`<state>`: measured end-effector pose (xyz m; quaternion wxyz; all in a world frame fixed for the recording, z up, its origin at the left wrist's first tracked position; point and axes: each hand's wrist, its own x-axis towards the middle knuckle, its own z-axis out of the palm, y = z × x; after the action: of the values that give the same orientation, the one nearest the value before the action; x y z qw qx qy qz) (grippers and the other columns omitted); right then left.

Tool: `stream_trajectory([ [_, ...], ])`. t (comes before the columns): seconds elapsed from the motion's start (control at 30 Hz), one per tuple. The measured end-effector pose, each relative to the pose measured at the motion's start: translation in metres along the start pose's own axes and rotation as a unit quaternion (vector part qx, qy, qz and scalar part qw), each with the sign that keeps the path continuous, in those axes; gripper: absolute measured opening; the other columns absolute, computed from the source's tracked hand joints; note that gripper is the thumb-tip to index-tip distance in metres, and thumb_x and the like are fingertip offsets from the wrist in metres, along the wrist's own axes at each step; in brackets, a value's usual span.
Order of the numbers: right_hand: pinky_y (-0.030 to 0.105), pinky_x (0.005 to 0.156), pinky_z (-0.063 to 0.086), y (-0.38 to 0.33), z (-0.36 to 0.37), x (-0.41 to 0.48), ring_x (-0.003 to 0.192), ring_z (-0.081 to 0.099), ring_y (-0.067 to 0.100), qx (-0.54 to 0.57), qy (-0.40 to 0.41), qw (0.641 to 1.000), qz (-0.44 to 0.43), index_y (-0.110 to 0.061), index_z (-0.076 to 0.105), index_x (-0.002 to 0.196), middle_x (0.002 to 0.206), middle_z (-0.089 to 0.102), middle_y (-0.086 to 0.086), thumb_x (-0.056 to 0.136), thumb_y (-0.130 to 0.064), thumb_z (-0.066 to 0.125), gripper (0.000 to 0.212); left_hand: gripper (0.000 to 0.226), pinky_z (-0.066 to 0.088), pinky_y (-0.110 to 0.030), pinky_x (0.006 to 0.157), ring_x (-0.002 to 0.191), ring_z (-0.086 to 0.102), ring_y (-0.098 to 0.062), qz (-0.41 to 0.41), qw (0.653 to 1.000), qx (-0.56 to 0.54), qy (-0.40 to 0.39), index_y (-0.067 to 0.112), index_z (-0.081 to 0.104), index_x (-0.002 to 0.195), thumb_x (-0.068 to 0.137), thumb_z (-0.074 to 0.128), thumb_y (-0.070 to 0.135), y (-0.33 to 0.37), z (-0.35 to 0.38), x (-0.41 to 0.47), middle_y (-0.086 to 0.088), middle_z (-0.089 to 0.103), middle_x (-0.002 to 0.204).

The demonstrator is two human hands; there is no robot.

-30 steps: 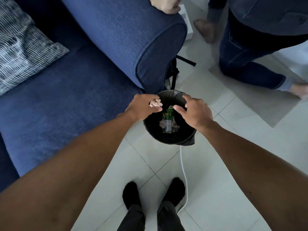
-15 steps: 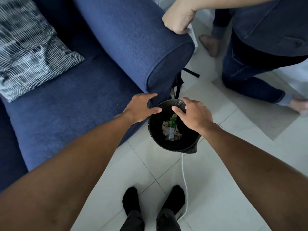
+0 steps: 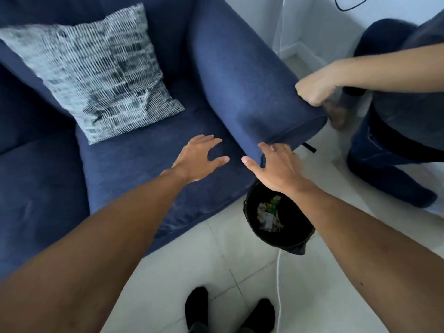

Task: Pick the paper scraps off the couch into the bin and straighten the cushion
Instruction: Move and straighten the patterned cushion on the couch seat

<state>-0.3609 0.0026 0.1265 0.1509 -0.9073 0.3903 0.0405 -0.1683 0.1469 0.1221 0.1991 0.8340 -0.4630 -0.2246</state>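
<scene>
A grey-and-white patterned cushion (image 3: 93, 75) leans tilted against the back corner of the blue couch (image 3: 129, 164). My left hand (image 3: 199, 159) hovers open over the seat, fingers spread, holding nothing. Over the front end of the armrest (image 3: 242, 92) is my right hand (image 3: 276, 167), also open and empty. Below it on the floor stands the black bin (image 3: 295, 234), with paper scraps (image 3: 266, 215) and a green wrapper inside. No scraps show on the seat.
Another person kneels at the right, a fist (image 3: 314, 90) resting on the armrest's end and legs (image 3: 384, 164) on the floor. A white cable (image 3: 278, 284) runs across the pale tiles beside my black-socked feet (image 3: 199, 306).
The scraps left my left hand and dropped into the bin. Both hands then moved up from the bin toward the couch seat and armrest, and my view tilted up to the cushion.
</scene>
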Motion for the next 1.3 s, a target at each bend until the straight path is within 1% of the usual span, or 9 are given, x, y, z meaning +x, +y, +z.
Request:
stream_trajectory([
  [0.1, 0.052, 0.099, 0.042, -0.02, -0.006, 0.012, 0.127, 0.044, 0.038, 0.014, -0.023, 0.999, 0.047, -0.027, 0.04, 0.147, 0.137, 0.055, 0.015, 0.073, -0.093, 0.016, 0.101, 0.072, 0.017, -0.039, 0.124, 0.153, 0.017, -0.017, -0.018, 1.0, -0.001, 0.02, 0.029, 0.043, 0.15, 0.088, 0.059, 0.064, -0.02, -0.031, -0.011, 0.003, 0.035, 0.16],
  [0.2, 0.052, 0.094, 0.041, -0.034, -0.014, 0.019, 0.121, 0.047, 0.039, -0.007, -0.024, 0.997, 0.067, -0.024, 0.042, 0.144, 0.135, 0.057, 0.014, 0.071, -0.093, 0.014, 0.105, 0.073, 0.017, -0.042, 0.124, 0.153, 0.016, -0.017, -0.036, 0.999, 0.006, 0.039, 0.029, 0.042, 0.15, 0.088, 0.056, 0.066, -0.044, -0.063, -0.025, 0.003, 0.035, 0.161],
  [0.27, 0.05, 0.089, 0.042, -0.05, -0.019, 0.023, 0.116, 0.049, 0.038, -0.053, -0.014, 0.998, 0.04, -0.022, 0.043, 0.142, 0.133, 0.058, 0.012, 0.073, -0.093, 0.012, 0.104, 0.074, 0.017, -0.043, 0.124, 0.153, 0.017, -0.017, -0.051, 0.997, 0.003, 0.058, 0.029, 0.042, 0.15, 0.088, 0.056, 0.066, -0.059, -0.082, -0.034, 0.003, 0.035, 0.16],
  [0.33, 0.049, 0.089, 0.043, -0.075, -0.025, 0.03, 0.118, 0.048, 0.037, -0.075, -0.008, 0.997, -0.007, -0.022, 0.042, 0.143, 0.133, 0.056, 0.012, 0.076, -0.091, 0.012, 0.1, 0.074, 0.018, -0.044, 0.124, 0.152, 0.018, -0.018, -0.066, 0.995, 0.002, 0.077, 0.029, 0.042, 0.15, 0.088, 0.056, 0.066, -0.072, -0.099, -0.044, 0.003, 0.036, 0.16],
  [0.5, 0.051, 0.099, 0.038, -0.144, -0.042, 0.051, 0.13, 0.039, 0.035, -0.059, 0.007, 0.994, -0.091, -0.024, 0.04, 0.145, 0.14, 0.05, 0.009, 0.082, -0.087, 0.018, 0.092, 0.074, 0.019, -0.046, 0.123, 0.152, 0.019, -0.02, -0.1, 0.989, 0.005, 0.108, 0.028, 0.04, 0.152, 0.09, 0.055, 0.065, -0.097, -0.137, -0.069, 0.001, 0.035, 0.161],
  [0.73, 0.052, 0.107, 0.033, -0.21, -0.061, 0.075, 0.141, 0.028, 0.034, -0.085, 0.014, 0.979, -0.183, -0.023, 0.034, 0.15, 0.152, 0.039, 0.008, 0.083, -0.085, 0.019, 0.093, 0.071, 0.02, -0.045, 0.123, 0.152, 0.02, -0.022, -0.152, 0.971, 0.009, 0.182, 0.029, 0.044, 0.15, 0.089, 0.06, 0.062, -0.129, -0.183, -0.101, 0.0, 0.037, 0.16],
  [0.8, 0.052, 0.108, 0.033, -0.219, -0.066, 0.079, 0.141, 0.028, 0.034, -0.093, 0.015, 0.976, -0.196, -0.022, 0.035, 0.15, 0.151, 0.039, 0.009, 0.083, -0.086, 0.018, 0.093, 0.071, 0.02, -0.042, 0.123, 0.152, 0.021, -0.021, -0.162, 0.968, 0.004, 0.191, 0.03, 0.044, 0.149, 0.088, 0.06, 0.062, -0.135, -0.19, -0.108, 0.0, 0.038, 0.159],
  [1.07, 0.054, 0.115, 0.026, -0.263, -0.087, 0.101, 0.147, 0.02, 0.036, -0.105, 0.003, 0.96, -0.258, -0.025, 0.029, 0.153, 0.16, 0.027, 0.011, 0.08, -0.089, 0.013, 0.098, 0.076, 0.024, -0.047, 0.122, 0.151, 0.023, -0.025, -0.209, 0.948, 0.014, 0.24, 0.024, 0.044, 0.15, 0.087, 0.058, 0.065, -0.144, -0.226, -0.125, -0.004, 0.039, 0.159],
  [1.3, 0.055, 0.112, 0.03, -0.268, -0.089, 0.12, 0.143, 0.026, 0.036, -0.107, 0.016, 0.955, -0.276, -0.027, 0.034, 0.149, 0.156, 0.033, 0.01, 0.08, -0.089, 0.016, 0.095, 0.078, 0.023, -0.047, 0.122, 0.152, 0.022, -0.023, -0.215, 0.943, 0.002, 0.254, 0.025, 0.043, 0.151, 0.087, 0.057, 0.067, -0.15, -0.228, -0.113, -0.003, 0.039, 0.159],
])
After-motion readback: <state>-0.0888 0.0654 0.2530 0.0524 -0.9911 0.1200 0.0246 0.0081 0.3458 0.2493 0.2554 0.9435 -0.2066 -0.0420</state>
